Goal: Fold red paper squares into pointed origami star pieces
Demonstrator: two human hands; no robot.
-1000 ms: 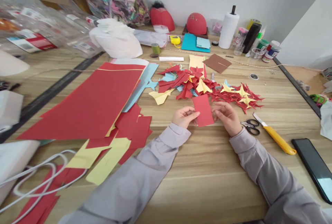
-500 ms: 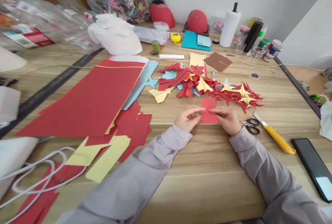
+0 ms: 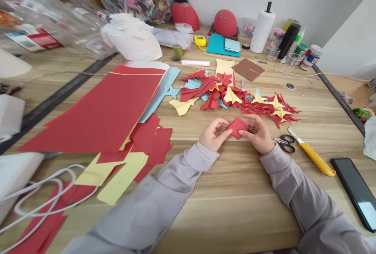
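A small piece of red paper (image 3: 237,127) is held between both hands, turned so a corner points away from me. My left hand (image 3: 215,133) pinches its left corner between thumb and fingers. On its right side, my right hand (image 3: 257,133) presses a thumb on the paper with the fingers behind. The paper looks folded, but its layers are too small to make out. Beyond the hands lies a heap of folded red paper pieces (image 3: 211,93), mixed with yellow and blue ones. Several yellow folded stars (image 3: 276,102) rest on its right part.
Large red sheets (image 3: 96,109) lie at left, with red and yellow strips (image 3: 122,179) below them. Right of my hand are scissors (image 3: 286,143), a yellow utility knife (image 3: 314,154) and a phone (image 3: 354,191). Bottles and jars (image 3: 311,58) stand at the back right.
The red paper was an upright rectangle; now it shows as a smaller, diamond-like shape. Both thumbs have come onto its near side, and the hands stay in about the same place.
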